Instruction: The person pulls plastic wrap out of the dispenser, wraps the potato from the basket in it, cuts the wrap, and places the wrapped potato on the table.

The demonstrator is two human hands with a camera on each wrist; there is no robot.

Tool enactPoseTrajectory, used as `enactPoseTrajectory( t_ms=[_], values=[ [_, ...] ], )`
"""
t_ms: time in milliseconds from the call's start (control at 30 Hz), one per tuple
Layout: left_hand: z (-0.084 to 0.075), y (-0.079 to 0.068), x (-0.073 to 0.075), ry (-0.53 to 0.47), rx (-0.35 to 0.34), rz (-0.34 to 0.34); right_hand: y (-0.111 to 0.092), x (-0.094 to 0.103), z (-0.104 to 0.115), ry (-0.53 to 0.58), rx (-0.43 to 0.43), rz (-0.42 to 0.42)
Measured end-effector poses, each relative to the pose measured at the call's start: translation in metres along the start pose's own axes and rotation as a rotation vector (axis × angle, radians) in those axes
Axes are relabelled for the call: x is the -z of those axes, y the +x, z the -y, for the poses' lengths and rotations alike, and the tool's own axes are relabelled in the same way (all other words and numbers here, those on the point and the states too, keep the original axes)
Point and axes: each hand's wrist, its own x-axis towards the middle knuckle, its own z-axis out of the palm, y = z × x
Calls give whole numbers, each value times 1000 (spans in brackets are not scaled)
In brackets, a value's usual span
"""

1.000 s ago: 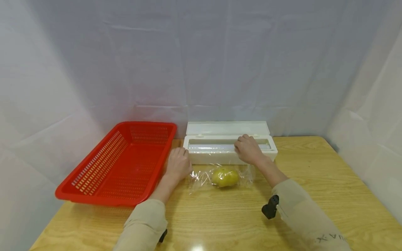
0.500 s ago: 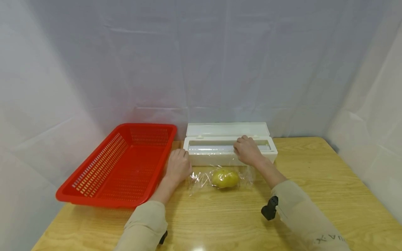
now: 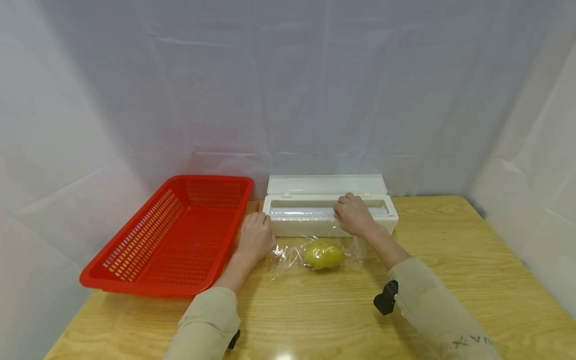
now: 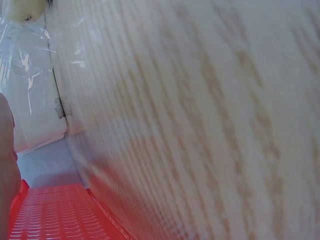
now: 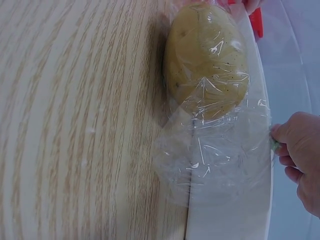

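Observation:
A yellow potato lies under clear cling film on the table, just before a white cling film box. The box's lid stands raised behind it, and a film roll shows inside. My left hand grips the box's front left corner with curled fingers; the left wrist view catches only its edge. At the box's front rim, right of the middle, my right hand pinches a small green piece, apparently the cutter slider. Film runs from the box over the potato.
A red plastic basket with slotted walls stands at the left, close beside my left forearm. White sheeting hangs behind and on both sides. The wooden table extends to the front and right.
My right hand has slid very slightly to the left along the box's rim. The left hand, the potato, the film and the box look the same.

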Motion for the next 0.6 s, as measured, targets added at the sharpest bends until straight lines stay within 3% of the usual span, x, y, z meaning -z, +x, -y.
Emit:
enactPoseTrajectory(
  t_ms=[600],
  values=[
    [-1, 0, 1, 8, 2, 13, 2, -3, 5, 17, 10, -25]
  ],
)
